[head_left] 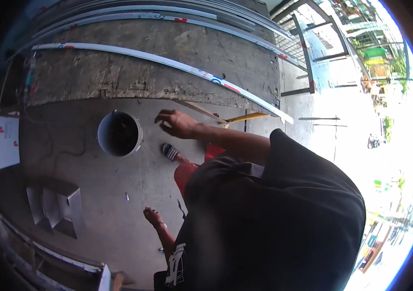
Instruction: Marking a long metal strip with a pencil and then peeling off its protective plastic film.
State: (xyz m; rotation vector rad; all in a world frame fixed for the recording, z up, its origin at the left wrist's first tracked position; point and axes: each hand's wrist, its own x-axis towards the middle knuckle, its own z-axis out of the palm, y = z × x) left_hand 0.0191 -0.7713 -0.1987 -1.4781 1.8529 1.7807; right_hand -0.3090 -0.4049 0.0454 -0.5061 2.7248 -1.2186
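My right hand [176,123] is held out by the near edge of a worn wooden workbench [134,75]. Its fingers are loosely curled and apart, with nothing seen in them. To its left, on the floor, stands a pale round bucket [138,138] with dark contents I cannot make out. Lower down, my left hand [153,217] hangs above the floor. Its fingertips are slightly apart and nothing shows in them. Along the bench edge lies a long metal bar [167,61] with printed white film, its right end jutting past the bench.
More long metal bars [206,26] lie across the back of the bench. Bent sheet-metal pieces [56,208] stand on the floor at lower left, near a metal frame [46,252]. A film-covered white panel [3,140] is at far left. My sandalled foot [169,152] is below the right hand.
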